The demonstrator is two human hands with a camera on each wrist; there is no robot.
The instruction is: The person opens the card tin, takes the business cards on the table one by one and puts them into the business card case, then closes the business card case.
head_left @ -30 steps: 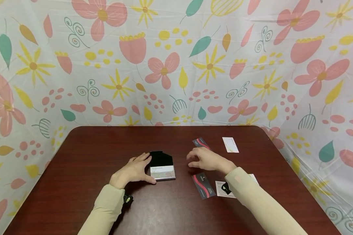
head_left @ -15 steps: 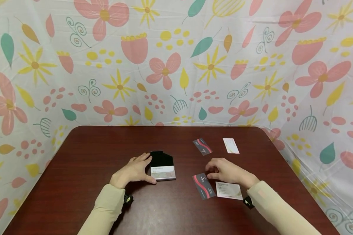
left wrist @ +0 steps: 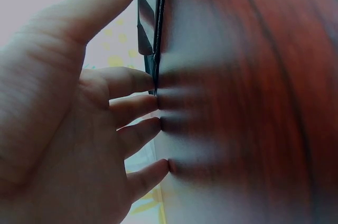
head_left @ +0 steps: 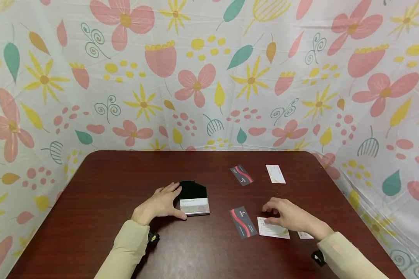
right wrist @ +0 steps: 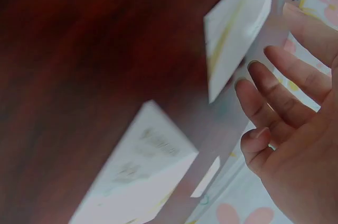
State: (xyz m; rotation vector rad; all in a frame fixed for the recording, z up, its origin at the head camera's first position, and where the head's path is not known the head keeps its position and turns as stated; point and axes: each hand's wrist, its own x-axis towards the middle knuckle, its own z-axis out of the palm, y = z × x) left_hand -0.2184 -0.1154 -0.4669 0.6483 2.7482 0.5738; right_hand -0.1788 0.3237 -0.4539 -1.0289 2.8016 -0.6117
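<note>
A small card case (head_left: 193,190) lies on the table with its black flap folded back, and a white business card (head_left: 193,202) shows in its near part. My left hand (head_left: 158,205) rests beside its left side, fingers spread; in the left wrist view, fingertips touch the table along the case's edge. My right hand (head_left: 288,215) hovers with loosely bent fingers and holds nothing. Under it lies a white business card (head_left: 274,232). A dark business card (head_left: 243,222) with a pink stripe lies to its left. Another white card (head_left: 305,235) is partly hidden by the right wrist.
Farther back on the brown table (head_left: 132,166) lie a second dark card (head_left: 241,175) and a white card (head_left: 275,174). A flower-patterned curtain (head_left: 209,77) hangs behind the table and along its sides.
My right hand has moved right and nearer, from above the far dark card, past the near dark card, to above the white card. The left hand stays beside the case.
</note>
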